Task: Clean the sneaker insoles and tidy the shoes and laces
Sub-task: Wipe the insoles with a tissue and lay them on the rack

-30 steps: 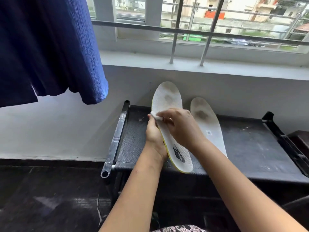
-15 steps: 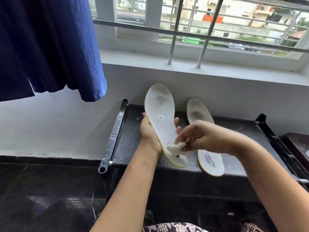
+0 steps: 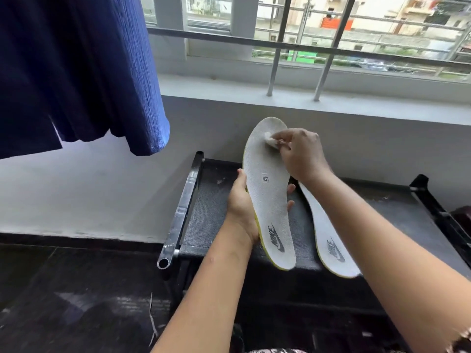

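- Since half a second ago, the right hand (image 3: 303,154) has carried the white wad (image 3: 269,141) from the heel end, by the logo, up to the toe end of the lifted insole (image 3: 270,200).
- The right fingers are pinched together on the wad and press it onto the grey top face, apparently to scrub the toe area.
- The left hand (image 3: 240,202) grips the insole at its middle from behind, with the thumb on the left edge and fingertips (image 3: 291,187) curled round the right edge. This likely braces the insole against the rubbing, tilted up toward the person.
- The second insole (image 3: 328,238) lies flat on the black rack (image 3: 211,200), just right of the lifted one, its heel past the front edge. It is probably parked there out of the way.
- Count: two insoles, one wad, two hands. No shoes or laces are in view.
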